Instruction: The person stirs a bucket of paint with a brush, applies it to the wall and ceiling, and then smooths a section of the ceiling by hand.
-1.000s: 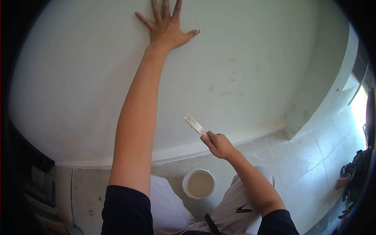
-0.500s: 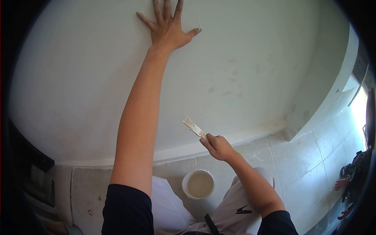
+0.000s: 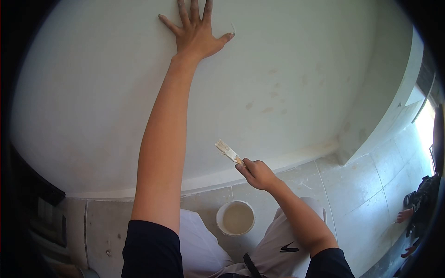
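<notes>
My left hand (image 3: 197, 34) is spread flat against the pale wall (image 3: 259, 60), arm stretched up, with a thin white mark beside the thumb. Lower down, my right hand (image 3: 259, 174) grips a paintbrush (image 3: 228, 151) by its handle. The brush's bristles and ferrule are coated in whitish paint and point up and left, in front of the wall. Below the brush, a white bucket (image 3: 236, 218) stands on the floor near my knees, holding a murky beige liquid.
Grey floor tiles (image 3: 352, 185) run along the wall's base, with white smears on them. A projecting wall edge (image 3: 394, 92) rises at the right. Another person's hand (image 3: 404, 216) and dark clothing show at the far right. Dark objects (image 3: 51, 217) stand at the far left.
Almost nothing differs. The view has shifted slightly, and both hands and the brush keep the same pose.
</notes>
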The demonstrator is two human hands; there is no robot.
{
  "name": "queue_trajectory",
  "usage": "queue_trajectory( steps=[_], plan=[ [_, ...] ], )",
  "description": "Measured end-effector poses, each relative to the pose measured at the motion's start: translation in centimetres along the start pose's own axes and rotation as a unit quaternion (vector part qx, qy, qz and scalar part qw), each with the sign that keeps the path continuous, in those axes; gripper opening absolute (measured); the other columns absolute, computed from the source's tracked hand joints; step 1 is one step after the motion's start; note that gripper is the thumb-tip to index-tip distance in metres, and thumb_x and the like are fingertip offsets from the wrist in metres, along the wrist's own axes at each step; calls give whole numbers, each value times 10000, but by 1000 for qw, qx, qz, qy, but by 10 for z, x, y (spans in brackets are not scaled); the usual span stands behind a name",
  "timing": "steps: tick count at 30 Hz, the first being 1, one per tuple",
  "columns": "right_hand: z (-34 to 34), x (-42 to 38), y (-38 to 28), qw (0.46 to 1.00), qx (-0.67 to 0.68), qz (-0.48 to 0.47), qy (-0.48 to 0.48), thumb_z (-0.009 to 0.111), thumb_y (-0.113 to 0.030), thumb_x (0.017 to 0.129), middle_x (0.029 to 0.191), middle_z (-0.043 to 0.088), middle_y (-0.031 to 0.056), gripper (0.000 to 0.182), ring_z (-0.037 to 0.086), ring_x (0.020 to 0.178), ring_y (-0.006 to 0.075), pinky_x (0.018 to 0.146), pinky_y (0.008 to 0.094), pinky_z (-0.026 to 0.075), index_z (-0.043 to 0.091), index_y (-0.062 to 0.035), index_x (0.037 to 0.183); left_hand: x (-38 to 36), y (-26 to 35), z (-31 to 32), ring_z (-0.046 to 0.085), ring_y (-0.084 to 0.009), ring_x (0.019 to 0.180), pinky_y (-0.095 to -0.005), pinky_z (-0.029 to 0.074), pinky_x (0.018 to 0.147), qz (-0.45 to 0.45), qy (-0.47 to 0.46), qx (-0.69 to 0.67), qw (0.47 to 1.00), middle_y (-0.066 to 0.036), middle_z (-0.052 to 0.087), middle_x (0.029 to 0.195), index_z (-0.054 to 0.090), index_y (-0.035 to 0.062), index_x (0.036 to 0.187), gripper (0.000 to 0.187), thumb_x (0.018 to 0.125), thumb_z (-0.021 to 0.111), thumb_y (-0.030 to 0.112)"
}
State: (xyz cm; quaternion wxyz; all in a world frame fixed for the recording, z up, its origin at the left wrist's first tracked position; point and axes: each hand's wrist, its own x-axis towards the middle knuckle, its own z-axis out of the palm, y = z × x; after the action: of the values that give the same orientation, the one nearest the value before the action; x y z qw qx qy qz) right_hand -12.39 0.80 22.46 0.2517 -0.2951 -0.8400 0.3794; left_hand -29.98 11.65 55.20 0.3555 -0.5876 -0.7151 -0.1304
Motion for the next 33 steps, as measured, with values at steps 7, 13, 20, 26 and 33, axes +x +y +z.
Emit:
queue_trajectory(
  steps=[7, 13, 20, 26, 33],
  plan=[
    [-2, -1, -3, 1000, 2, 11, -7, 501, -377, 1067, 588, 579, 187, 424, 587, 573, 424, 574, 517, 451, 536, -18, 842, 0, -2, 2, -234, -401, 1533, -780, -151, 1110, -2, -4, 5, 1000, -154, -286, 1668, -321, 199, 1563, 1342, 833, 710, 654],
    [2, 0, 1, 1000, -3, 0, -4, 511, -368, 1063, 589, 583, 189, 419, 591, 576, 424, 573, 514, 454, 540, -11, 846, 1, 3, 5, -230, -387, 1537, -770, -151, 1122, 0, 9, -1, 1000, -141, -287, 1670, -314, 202, 1566, 1327, 838, 689, 677],
    [4, 7, 6, 1000, -9, 0, -20, 510, -370, 1063, 587, 577, 194, 423, 589, 579, 429, 574, 516, 454, 541, -12, 839, 9, 6, 27, -230, -367, 1542, -755, -159, 1131, 4, -26, 2, 1000, -128, -288, 1672, -316, 201, 1565, 1291, 865, 663, 667],
    [8, 11, 10, 1000, 2, 11, -26, 504, -373, 1064, 593, 585, 197, 427, 591, 587, 437, 579, 523, 455, 537, -12, 840, 7, 0, 29, -232, -357, 1543, -747, -158, 1137, -2, -26, -4, 1000, -120, -289, 1673, -316, 202, 1565, 1266, 885, 662, 631],
    [6, 9, 4, 999, -7, 16, -30, 508, -380, 1061, 598, 590, 195, 426, 594, 591, 436, 587, 528, 457, 539, -15, 843, 6, 1, 17, -225, -347, 1547, -733, -154, 1150, -24, -31, -11, 999, -110, -272, 1681, -287, 193, 1579, 1260, 879, 654, 653]
  ],
)
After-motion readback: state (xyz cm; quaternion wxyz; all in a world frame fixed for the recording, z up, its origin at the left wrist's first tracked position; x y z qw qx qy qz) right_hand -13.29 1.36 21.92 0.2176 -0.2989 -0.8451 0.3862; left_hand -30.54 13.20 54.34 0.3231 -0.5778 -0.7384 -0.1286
